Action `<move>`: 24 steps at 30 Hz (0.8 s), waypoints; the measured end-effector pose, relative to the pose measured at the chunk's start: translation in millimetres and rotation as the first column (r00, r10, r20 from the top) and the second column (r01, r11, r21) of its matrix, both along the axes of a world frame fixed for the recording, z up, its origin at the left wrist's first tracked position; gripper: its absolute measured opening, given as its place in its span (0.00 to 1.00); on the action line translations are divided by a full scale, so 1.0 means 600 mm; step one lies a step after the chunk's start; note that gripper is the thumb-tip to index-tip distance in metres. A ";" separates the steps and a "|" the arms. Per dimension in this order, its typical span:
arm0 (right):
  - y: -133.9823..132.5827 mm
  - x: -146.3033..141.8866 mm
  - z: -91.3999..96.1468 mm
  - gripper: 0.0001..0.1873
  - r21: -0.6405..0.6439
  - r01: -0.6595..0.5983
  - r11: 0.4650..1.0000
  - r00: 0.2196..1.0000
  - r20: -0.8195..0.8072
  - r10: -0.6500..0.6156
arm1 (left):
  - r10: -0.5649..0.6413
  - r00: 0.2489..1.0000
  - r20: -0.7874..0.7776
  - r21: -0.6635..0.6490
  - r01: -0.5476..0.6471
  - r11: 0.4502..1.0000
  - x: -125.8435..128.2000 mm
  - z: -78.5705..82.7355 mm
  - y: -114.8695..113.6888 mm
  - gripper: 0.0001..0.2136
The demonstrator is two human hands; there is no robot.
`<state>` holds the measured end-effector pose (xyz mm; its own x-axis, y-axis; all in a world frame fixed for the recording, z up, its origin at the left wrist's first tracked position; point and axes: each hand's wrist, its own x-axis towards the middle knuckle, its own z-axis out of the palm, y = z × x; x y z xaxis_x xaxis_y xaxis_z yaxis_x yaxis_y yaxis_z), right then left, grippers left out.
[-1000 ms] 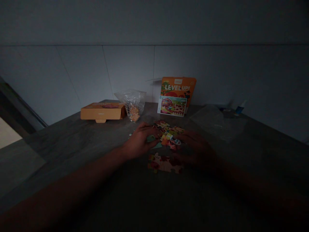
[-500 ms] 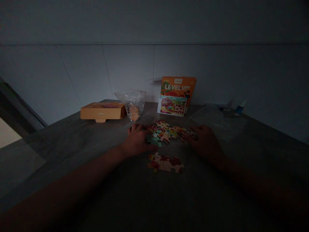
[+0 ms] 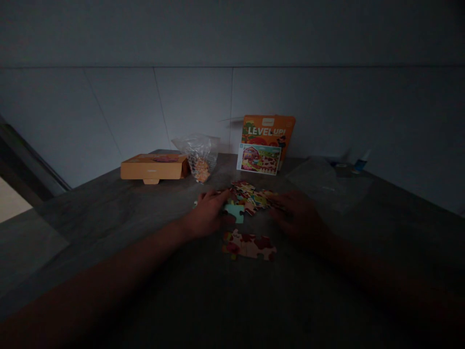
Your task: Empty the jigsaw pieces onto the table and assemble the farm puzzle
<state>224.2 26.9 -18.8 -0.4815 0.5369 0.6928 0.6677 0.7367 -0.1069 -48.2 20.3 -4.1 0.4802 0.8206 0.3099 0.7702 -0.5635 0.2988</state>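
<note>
Between the hands lie loose jigsaw pieces [image 3: 250, 196]; the left hand [image 3: 207, 215], fingers bent, touches a teal piece [image 3: 235, 212], grip unclear; the right hand [image 3: 298, 218] rests open beside them.

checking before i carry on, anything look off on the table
The orange box looks odd: it sits raised on a small orange foot rather than flat on the dark table. A small pale bit also lies apart from the puzzle pieces, beside the left hand; it's too dim to identify.
</note>
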 end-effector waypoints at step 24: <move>-0.022 -0.006 0.005 0.19 0.056 0.040 0.998 0.997 0.068 -0.044 | 0.028 0.952 0.304 0.061 -0.049 0.997 0.001 -0.003 0.007 0.08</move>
<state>220.4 13.7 -16.0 -0.5075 0.5197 0.6872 0.7024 0.7115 -0.0194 -47.3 24.6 -6.0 0.3240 0.8089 0.4906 0.6708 -0.5621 0.4838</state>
